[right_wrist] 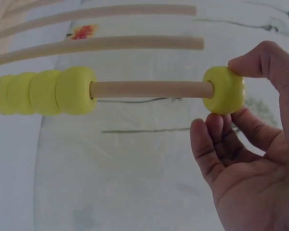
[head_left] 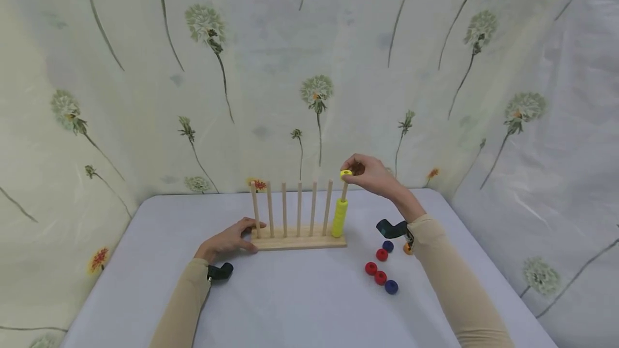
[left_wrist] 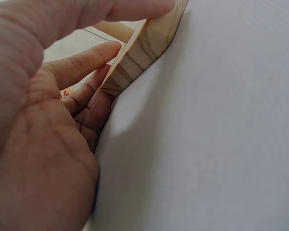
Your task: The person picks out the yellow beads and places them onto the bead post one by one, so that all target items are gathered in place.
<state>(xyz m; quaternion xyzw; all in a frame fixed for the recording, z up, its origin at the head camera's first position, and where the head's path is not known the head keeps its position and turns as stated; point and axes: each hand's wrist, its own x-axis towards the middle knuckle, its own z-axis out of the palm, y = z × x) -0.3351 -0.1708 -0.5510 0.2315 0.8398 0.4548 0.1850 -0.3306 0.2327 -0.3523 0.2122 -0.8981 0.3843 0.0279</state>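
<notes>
A wooden peg rack point(head_left: 300, 243) with a row of upright pegs stands on the table. My left hand point(head_left: 231, 238) grips its left end, thumb on the near side and fingers on the far side. At the rightmost peg point(right_wrist: 154, 89), my right hand point(head_left: 374, 176) pinches a yellow bead point(right_wrist: 225, 91) between thumb and fingers. The peg's tip sits in that bead's hole. Lower on the same peg is a stack of yellow beads point(head_left: 339, 219), with bare peg between stack and held bead. The other pegs carry no beads.
Loose red beads point(head_left: 371, 268) and dark blue beads point(head_left: 391, 287) lie on the white table point(head_left: 300, 305), right of the rack. An orange bead point(head_left: 408, 249) is partly hidden by the right wrist's camera mount point(head_left: 390, 229). A flower-patterned curtain point(head_left: 261, 95) hangs behind the table.
</notes>
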